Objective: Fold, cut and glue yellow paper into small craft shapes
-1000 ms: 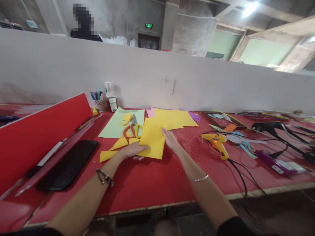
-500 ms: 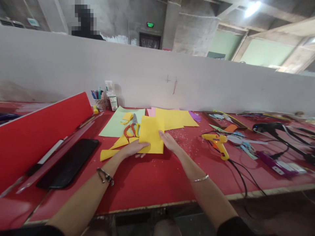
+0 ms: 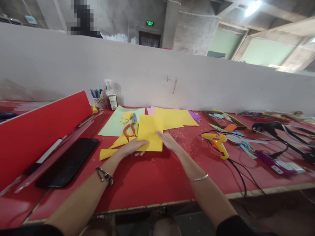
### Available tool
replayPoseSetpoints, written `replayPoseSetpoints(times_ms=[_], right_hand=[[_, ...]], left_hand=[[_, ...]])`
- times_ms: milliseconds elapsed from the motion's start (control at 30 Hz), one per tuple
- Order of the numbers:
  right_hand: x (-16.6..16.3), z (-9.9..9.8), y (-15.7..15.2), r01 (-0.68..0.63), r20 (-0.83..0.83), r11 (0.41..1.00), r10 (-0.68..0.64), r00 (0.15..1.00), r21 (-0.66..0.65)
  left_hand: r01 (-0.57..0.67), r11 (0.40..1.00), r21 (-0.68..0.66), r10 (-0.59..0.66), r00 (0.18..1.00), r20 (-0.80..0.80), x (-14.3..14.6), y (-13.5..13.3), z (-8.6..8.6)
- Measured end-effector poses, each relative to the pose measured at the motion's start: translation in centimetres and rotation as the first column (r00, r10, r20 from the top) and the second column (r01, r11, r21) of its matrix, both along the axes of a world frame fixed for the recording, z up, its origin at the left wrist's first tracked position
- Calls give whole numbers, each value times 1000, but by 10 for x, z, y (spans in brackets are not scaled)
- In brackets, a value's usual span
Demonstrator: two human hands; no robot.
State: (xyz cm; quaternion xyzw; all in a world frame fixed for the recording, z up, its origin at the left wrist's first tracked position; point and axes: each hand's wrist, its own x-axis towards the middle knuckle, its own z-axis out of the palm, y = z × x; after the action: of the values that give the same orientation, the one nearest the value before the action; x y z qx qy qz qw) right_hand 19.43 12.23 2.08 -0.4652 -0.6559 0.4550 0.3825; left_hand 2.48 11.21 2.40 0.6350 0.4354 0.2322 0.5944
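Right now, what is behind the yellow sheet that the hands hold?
Scissors and another yellow sheet partly show past the held sheet; whatever it covers cannot be seen.

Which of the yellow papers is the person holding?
The rectangular yellow sheet between the left hand, near its lower-left corner, and the right hand, at its right edge; the other yellow papers lie behind or left.

Scissors (image 3: 133, 127) partly hidden by yellow paper (image 3: 150, 129), red board (image 3: 44, 131) cut off at left

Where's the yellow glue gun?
In the head view, the glue gun lies on the red table, right of the right hand, just left of the purple power strip.
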Motion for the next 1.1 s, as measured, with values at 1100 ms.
replayPoseSetpoints(times_ms=[1100], right_hand=[[8, 2, 3, -184, 250, 983, 178, 952, 4]], left_hand=[[-159, 987, 37, 156, 985, 81, -2, 1, 2]])
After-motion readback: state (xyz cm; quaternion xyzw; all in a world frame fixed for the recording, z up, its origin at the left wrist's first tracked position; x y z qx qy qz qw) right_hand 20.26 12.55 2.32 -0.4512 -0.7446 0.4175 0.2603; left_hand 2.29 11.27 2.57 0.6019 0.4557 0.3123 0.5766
